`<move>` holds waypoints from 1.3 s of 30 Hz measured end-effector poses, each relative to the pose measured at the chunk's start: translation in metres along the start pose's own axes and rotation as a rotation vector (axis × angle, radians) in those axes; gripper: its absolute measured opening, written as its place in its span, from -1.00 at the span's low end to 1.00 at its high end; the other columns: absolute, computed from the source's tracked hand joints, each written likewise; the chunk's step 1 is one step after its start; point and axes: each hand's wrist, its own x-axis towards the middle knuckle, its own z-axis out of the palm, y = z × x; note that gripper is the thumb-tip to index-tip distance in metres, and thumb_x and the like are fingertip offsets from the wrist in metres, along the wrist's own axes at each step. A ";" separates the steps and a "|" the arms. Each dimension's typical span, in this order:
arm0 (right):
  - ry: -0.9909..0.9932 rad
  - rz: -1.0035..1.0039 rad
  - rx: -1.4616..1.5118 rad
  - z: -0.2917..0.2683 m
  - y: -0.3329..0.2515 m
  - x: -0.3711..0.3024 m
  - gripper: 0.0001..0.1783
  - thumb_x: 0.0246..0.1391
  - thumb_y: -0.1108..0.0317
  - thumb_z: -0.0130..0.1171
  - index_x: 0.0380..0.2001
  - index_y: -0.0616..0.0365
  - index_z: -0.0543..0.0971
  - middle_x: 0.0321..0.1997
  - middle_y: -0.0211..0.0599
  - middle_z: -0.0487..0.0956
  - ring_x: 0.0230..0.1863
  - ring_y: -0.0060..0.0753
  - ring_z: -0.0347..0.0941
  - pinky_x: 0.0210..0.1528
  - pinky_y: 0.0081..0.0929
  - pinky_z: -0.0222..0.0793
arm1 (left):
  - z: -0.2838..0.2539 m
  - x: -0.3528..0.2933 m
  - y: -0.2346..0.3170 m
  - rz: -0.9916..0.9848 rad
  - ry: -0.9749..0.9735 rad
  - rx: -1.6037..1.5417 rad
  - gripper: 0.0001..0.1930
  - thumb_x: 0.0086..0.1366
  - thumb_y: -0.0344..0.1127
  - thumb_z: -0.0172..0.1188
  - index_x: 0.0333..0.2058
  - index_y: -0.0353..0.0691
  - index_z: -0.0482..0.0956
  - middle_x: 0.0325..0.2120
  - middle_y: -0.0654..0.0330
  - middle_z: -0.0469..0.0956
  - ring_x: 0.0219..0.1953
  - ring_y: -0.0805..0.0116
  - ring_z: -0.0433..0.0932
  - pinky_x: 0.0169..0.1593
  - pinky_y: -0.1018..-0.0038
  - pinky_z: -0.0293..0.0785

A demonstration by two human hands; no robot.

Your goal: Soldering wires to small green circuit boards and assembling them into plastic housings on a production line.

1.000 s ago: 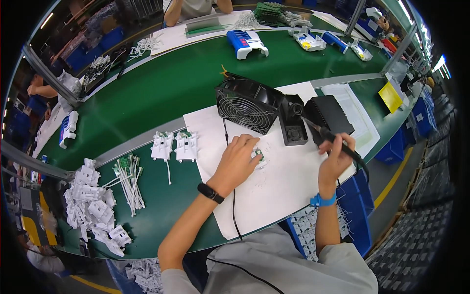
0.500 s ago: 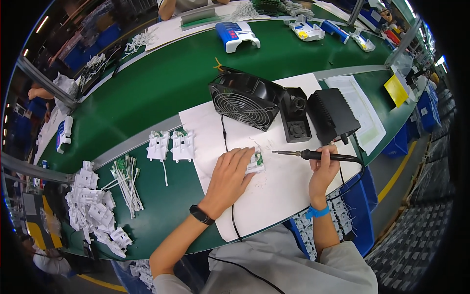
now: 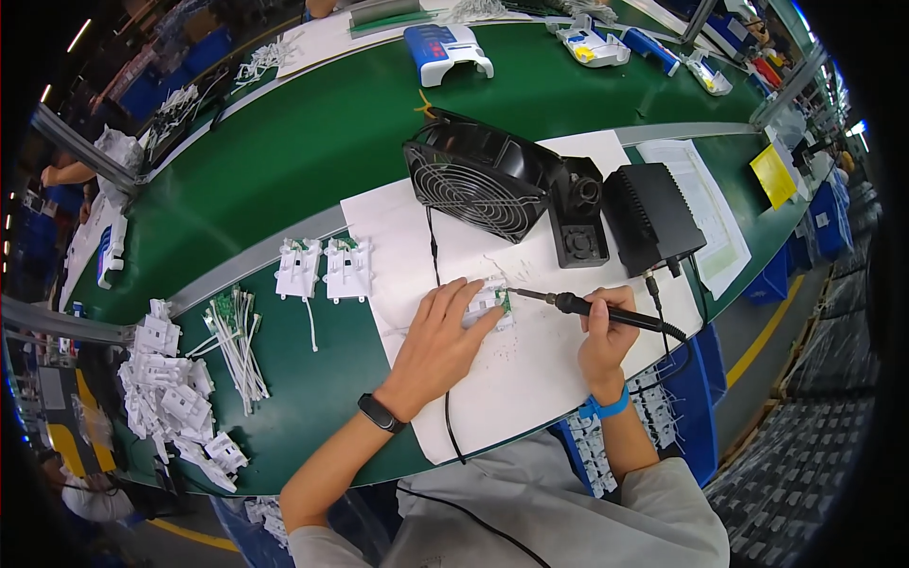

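Observation:
My right hand (image 3: 606, 343) grips a black soldering iron (image 3: 572, 303) like a pen, its metal tip pointing left. The tip is at the edge of a small green circuit board in a white plastic housing (image 3: 483, 305); whether it touches cannot be made out. My left hand (image 3: 437, 339) holds that housing down on the white sheet (image 3: 540, 388), thumb and fingers about it and hiding its left part. Left of the sheet, two similar white housings (image 3: 348, 271) with green boards lie side by side. One has a white cable hanging from it.
A black fan (image 3: 473, 185), a soldering-iron stand (image 3: 579, 227) and a black power unit (image 3: 653, 216) stand behind my hands. White cables with green boards (image 3: 237, 350) and a heap of white housings (image 3: 170, 388) lie left. Blue-and-white casings (image 3: 447, 52) sit across the green table.
My right hand has brought the soldering iron left, its tip now at the circuit board. My left hand still holds the housing, with its fingers slightly shifted. The view has tilted slightly.

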 end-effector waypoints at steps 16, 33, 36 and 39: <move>-0.007 0.137 0.033 0.001 -0.009 0.006 -0.87 0.33 0.39 0.08 -0.31 0.21 0.45 -0.50 -0.45 0.45 -0.53 -0.74 0.27 -0.46 -0.69 0.14 | 0.002 -0.001 -0.004 0.014 0.008 0.002 -0.57 0.14 -0.49 0.27 0.04 -0.17 0.58 0.15 -0.02 0.40 0.22 -0.06 0.34 0.25 0.14 0.31; 0.180 -0.055 -0.038 -0.005 -0.001 -0.002 -0.86 0.30 0.40 0.04 -0.36 0.20 0.40 -0.51 -0.38 0.41 -0.61 -0.71 0.20 -0.56 -0.68 0.11 | -0.001 0.005 -0.001 0.004 -0.060 0.006 -0.52 0.21 -0.48 0.16 0.15 -0.25 0.50 0.14 -0.06 0.41 0.22 -0.04 0.34 0.28 0.12 0.28; 0.056 -0.020 0.035 -0.001 -0.004 -0.004 -0.87 0.29 0.44 0.06 -0.35 0.24 0.38 -0.55 -0.42 0.40 -0.58 -0.74 0.20 -0.51 -0.68 0.08 | -0.002 0.005 -0.002 -0.007 -0.066 0.002 -0.53 0.22 -0.49 0.17 0.15 -0.24 0.52 0.14 -0.05 0.42 0.21 -0.05 0.35 0.28 0.13 0.31; 0.054 0.012 0.069 -0.001 -0.004 -0.002 -0.87 0.29 0.44 0.06 -0.35 0.23 0.38 -0.55 -0.43 0.41 -0.56 -0.74 0.19 -0.49 -0.67 0.08 | -0.002 0.004 0.000 -0.014 -0.053 0.017 -0.53 0.22 -0.48 0.19 0.15 -0.20 0.53 0.13 -0.03 0.42 0.21 -0.05 0.36 0.27 0.12 0.32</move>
